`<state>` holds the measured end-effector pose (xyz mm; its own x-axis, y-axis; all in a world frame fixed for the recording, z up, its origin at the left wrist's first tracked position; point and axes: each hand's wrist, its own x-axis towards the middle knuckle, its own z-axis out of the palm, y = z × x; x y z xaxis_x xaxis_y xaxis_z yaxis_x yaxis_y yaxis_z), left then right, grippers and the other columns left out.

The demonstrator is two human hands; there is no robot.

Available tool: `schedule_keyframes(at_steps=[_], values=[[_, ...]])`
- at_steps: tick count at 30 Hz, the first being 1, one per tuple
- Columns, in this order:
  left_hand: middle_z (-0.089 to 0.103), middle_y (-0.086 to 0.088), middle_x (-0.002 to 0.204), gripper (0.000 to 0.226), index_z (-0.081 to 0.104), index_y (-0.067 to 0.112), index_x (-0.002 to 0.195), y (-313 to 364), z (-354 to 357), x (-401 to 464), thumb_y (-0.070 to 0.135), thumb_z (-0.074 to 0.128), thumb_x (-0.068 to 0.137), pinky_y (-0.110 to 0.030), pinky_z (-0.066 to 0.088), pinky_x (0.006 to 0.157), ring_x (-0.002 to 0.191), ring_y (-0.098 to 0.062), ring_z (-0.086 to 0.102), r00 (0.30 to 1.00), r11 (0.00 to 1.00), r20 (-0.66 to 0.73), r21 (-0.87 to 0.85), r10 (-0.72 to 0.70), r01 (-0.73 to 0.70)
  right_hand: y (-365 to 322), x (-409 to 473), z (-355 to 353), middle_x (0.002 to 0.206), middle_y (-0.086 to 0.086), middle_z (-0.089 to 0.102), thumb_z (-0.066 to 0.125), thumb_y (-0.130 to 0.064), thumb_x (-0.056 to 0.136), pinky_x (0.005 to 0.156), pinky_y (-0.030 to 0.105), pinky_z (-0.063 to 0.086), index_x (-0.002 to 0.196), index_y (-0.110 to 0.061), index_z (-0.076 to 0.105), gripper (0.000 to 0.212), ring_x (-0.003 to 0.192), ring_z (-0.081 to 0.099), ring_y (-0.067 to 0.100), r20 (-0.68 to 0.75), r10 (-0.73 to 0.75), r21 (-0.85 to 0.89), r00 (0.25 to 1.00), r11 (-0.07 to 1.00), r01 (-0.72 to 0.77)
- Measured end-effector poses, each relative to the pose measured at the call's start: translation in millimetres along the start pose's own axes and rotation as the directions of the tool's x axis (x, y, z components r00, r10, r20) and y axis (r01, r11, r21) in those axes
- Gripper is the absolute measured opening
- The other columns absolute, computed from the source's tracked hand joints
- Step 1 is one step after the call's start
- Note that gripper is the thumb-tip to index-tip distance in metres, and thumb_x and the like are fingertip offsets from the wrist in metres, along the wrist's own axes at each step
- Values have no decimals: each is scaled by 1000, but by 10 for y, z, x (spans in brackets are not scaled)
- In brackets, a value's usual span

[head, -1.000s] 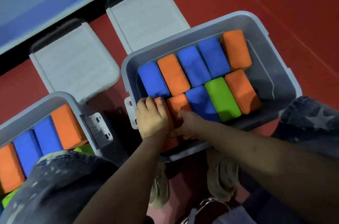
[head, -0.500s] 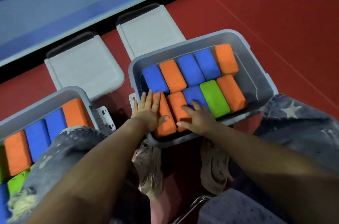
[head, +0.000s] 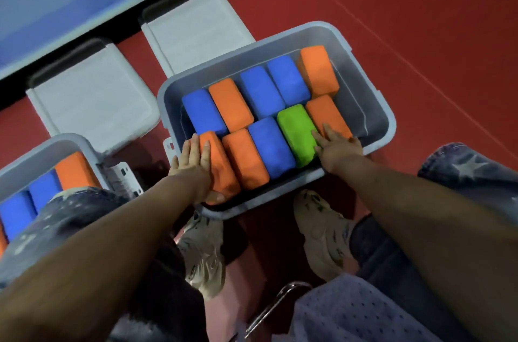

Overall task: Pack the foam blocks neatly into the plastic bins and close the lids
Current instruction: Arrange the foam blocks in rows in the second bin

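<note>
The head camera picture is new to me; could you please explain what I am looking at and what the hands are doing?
There is no machine here: a person wears a wide-angle camera on the head, which looks down past the arms to the floor. On the red floor stands an open grey plastic bin filled with two rows of foam blocks in blue, orange and one green block. The left hand lies flat on the orange end block of the near row. The right hand rests on the other end, touching the green block and its orange neighbour. Neither hand has a grip around anything; both seem to press down. A second bin, also holding blocks, sits at the left. Two lids lie behind the bins. The person's shoes show below.
</note>
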<state>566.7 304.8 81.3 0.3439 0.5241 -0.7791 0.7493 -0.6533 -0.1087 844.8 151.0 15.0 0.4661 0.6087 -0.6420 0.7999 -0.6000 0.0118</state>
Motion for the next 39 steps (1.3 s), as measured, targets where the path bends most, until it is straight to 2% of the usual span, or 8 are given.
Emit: schedule_keyframes(at_steps=[11, 16, 23, 27, 29, 30, 31, 39], values=[[-34, -14, 152, 118, -24, 13, 147, -76, -122, -55, 56, 63, 82, -46, 0, 120, 145, -29, -21, 996, 996, -41, -31, 84, -86, -269, -9, 34, 160, -3, -8, 33, -36, 98, 112, 61, 7, 151, -31, 5, 60, 141, 11, 44, 8, 190, 118, 982, 975, -189], [-36, -12, 151, 115, -24, 14, 147, 47, -44, -56, 51, 64, 83, -44, 2, 120, 145, -28, -22, 996, 999, -88, -28, 36, -39, -826, -190, 213, 160, -2, 2, 24, -42, 99, 115, 54, 7, 151, -23, 17, 56, 147, 5, 19, -172, -377, 9, 910, 923, 384], [-37, -13, 150, 113, -27, 13, 146, 147, -34, -40, 48, 63, 86, -43, 1, 120, 144, -29, -23, 997, 1000, -70, -19, 15, -16, -986, -177, 150, 160, -4, 1, 16, -32, 103, 113, 54, -12, 151, -24, 14, 49, 147, 6, 21, 4, -267, -184, 964, 947, 263], [-38, -13, 150, 114, -28, 13, 145, 138, -6, -22, 50, 62, 85, -44, 2, 120, 143, -28, -24, 997, 1000, -70, 2, -7, 7, -1243, -191, 91, 158, 5, 12, 28, -30, 98, 115, 52, -3, 149, -17, 22, 52, 142, 21, 26, 32, -279, -291, 960, 916, 276], [-41, -12, 148, 116, -30, 14, 144, 168, 3, 5, 50, 63, 85, -43, 2, 120, 143, -28, -26, 998, 999, -47, -16, -29, 29, -1338, -267, 123, 154, 8, 24, 27, -36, 99, 114, 55, 20, 143, -10, 32, 51, 136, 32, 24, 136, -490, -300, 861, 808, 507], [-42, -12, 147, 116, -32, 14, 143, 183, -5, 15, 50, 63, 85, -44, 2, 120, 142, -28, -27, 999, 999, -34, -20, -42, 42, -1355, -255, 141, 153, 6, 27, 25, -39, 100, 111, 54, 28, 141, -9, 35, 53, 136, 33, 23, 158, -608, -4, 778, 787, 616], [-42, -12, 147, 116, -33, 14, 142, 190, -15, 20, 50, 62, 85, -44, 1, 120, 142, -28, -27, 998, 999, -25, -17, -50, 50, -1337, -283, 171, 153, 2, 30, 26, -39, 99, 109, 56, 29, 141, -12, 39, 52, 137, 35, 20, 157, -663, -256, 732, 689, 678], [-35, -14, 151, 109, -25, 13, 147, 53, -115, -55, 58, 54, 87, -46, -1, 120, 145, -29, -21, 999, 997, -21, 62, 38, -37, -1126, -174, 452, 114, 1, 70, 34, -22, 75, 84, 68, 43, 101, -16, 75, 49, 99, 69, 16, -7, -584, -154, 812, 803, 576]])
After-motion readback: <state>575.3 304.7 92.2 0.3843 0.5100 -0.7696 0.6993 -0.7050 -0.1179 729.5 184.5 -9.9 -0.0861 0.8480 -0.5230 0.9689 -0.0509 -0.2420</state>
